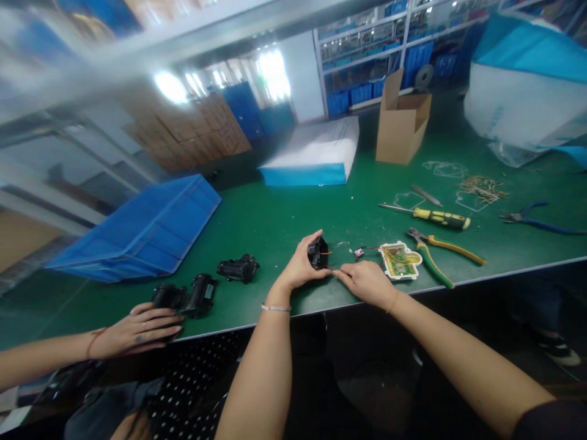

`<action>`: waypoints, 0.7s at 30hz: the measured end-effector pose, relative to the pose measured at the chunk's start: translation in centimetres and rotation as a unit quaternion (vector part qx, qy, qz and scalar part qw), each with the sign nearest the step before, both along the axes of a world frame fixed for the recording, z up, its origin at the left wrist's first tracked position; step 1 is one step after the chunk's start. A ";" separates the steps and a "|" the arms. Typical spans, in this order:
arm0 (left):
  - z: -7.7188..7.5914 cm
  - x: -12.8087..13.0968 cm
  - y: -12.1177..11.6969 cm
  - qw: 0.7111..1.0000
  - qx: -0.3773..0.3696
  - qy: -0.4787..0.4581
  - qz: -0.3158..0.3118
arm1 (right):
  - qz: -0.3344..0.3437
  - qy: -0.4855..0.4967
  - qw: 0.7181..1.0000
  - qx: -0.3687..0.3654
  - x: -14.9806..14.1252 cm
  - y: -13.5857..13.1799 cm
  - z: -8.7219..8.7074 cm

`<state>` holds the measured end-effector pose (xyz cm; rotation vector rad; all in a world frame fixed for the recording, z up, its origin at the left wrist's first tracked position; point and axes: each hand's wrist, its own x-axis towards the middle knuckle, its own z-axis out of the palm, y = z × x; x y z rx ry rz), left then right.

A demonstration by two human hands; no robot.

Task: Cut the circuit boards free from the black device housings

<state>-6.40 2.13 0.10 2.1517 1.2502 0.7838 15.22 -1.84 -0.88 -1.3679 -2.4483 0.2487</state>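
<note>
1. My left hand (300,264) clamps a black housing (318,253) near the green table's (254,298) front edge.
2. My right hand (364,282), fingers together, pinches a thin wire (329,267) beside it.
3. White-cased circuit board (400,263) lies rightward.

A slim silvery bracelet (276,308) circles the left wrist (281,296) and a dark sleeve (553,420) the right arm (463,354).

Crate (153,229) left on bench (257,214), housing (316,250) at centre, circuit board (398,263) between housing and pliers (434,264), screwdriver (440,218) behind pliers
</note>
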 end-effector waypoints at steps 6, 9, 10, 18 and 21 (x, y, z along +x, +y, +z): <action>0.1 -0.1 0.1 1.000 -0.016 -0.007 -0.025 | -0.007 0.087 0.996 -0.021 0.7 1.1 -0.2; 0.2 -0.2 0.1 1.000 -0.016 -0.006 -0.026 | 0.027 0.130 0.990 -0.045 0.8 0.8 -0.2; 0.2 -0.3 0.1 1.000 -0.015 -0.005 -0.027 | 0.038 0.144 0.988 -0.050 0.8 0.5 -0.3; 0.0 0.0 0.0 0.998 -0.013 -0.022 -0.053 | 0.019 0.254 0.958 -0.130 1.6 -0.4 0.0; 0.3 0.4 -0.4 0.999 -0.016 -0.031 -0.042 | 0.014 0.238 0.957 -0.166 2.0 0.0 0.9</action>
